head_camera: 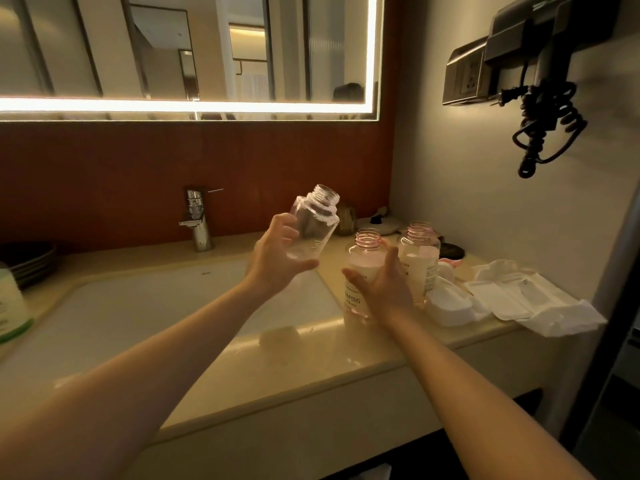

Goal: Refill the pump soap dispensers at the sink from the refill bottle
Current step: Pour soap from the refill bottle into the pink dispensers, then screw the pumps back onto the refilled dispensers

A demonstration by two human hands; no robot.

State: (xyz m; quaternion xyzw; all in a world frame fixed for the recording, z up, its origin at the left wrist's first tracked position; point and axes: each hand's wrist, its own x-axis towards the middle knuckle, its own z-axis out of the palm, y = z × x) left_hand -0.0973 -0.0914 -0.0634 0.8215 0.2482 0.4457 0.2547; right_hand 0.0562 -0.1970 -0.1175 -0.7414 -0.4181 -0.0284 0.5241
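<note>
My left hand grips an open clear bottle, tipped over the sink. My right hand curls round a pink bottle standing on the counter, right of the sink. Another pink bottle stands just to its right.

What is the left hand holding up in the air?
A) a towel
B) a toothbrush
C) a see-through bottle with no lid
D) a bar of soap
C: the left hand grips a tilted clear bottle with an open threaded mouth; the right hand holds a standing pink-necked bottle.
</note>
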